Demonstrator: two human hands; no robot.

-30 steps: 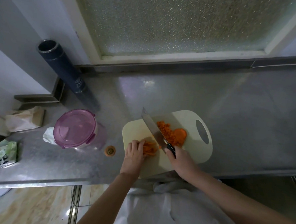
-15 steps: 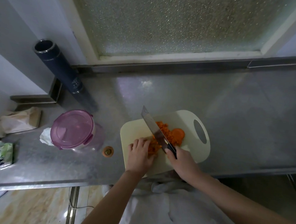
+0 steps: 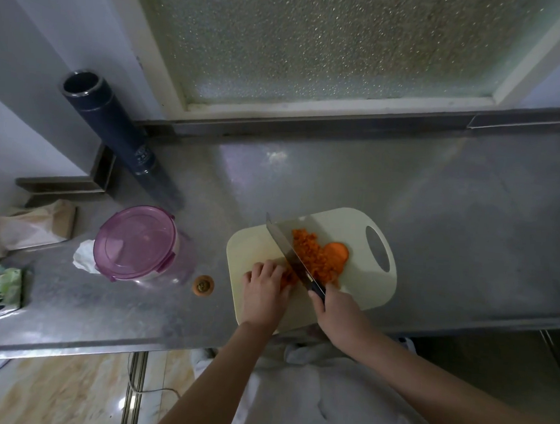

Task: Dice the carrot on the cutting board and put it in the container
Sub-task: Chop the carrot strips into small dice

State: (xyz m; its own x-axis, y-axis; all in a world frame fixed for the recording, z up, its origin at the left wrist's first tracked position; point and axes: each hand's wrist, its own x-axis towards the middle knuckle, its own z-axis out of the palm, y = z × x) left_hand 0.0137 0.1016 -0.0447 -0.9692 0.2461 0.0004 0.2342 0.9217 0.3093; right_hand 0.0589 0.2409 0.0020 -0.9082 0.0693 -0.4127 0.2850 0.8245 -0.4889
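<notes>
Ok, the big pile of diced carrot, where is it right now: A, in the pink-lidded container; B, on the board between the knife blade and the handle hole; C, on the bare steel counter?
B: the orange diced carrot pile lies on the cream plastic cutting board, right of the steel knife blade, toward the board's oval handle hole.

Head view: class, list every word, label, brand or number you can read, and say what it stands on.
No text here is legible.
Dark bottle: small pale mark near its base, too blurred to read.
Green packet with a panda picture: any print is too small to read.
</notes>
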